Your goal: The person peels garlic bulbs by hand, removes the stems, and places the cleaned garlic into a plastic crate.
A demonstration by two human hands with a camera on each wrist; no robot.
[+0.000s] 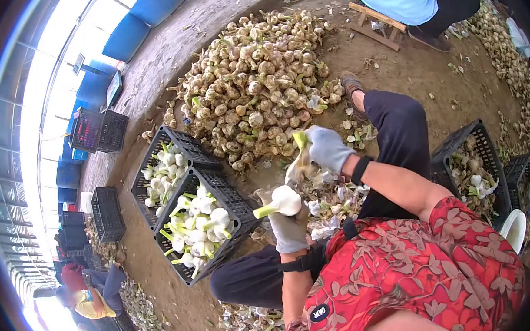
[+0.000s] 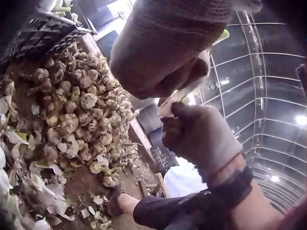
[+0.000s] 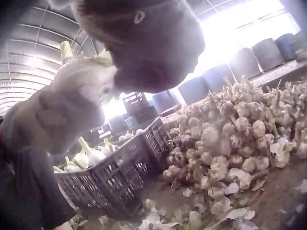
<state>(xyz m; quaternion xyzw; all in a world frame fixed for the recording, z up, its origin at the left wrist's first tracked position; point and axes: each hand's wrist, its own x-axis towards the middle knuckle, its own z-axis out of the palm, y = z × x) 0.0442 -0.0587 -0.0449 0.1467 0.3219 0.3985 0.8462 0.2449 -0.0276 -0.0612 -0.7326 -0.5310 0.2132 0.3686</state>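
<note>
My left hand (image 1: 289, 231), in a pale glove, grips a clean white garlic bulb (image 1: 286, 199) whose cut green stem points left in the head view. Farther up, my gloved right hand (image 1: 328, 149) pinches a garlic peel (image 1: 298, 166), with a light green end at the fingers and dry skin hanging below. In the left wrist view, the left hand (image 2: 168, 48) fills the top, and the right hand (image 2: 204, 139) has its fingertips close to it. The right wrist view shows both hands close together, the right hand (image 3: 139, 43) in front, partly hiding the bulb.
A pile of unpeeled garlic (image 1: 251, 86) lies ahead. Two black crates, a nearer crate (image 1: 232, 209) and a farther crate (image 1: 187, 145), hold cleaned bulbs. Loose peels (image 1: 335, 200) litter the ground. Another crate (image 1: 479, 133) stands right; a person (image 1: 402, 7) sits beyond a wooden stool (image 1: 377, 19).
</note>
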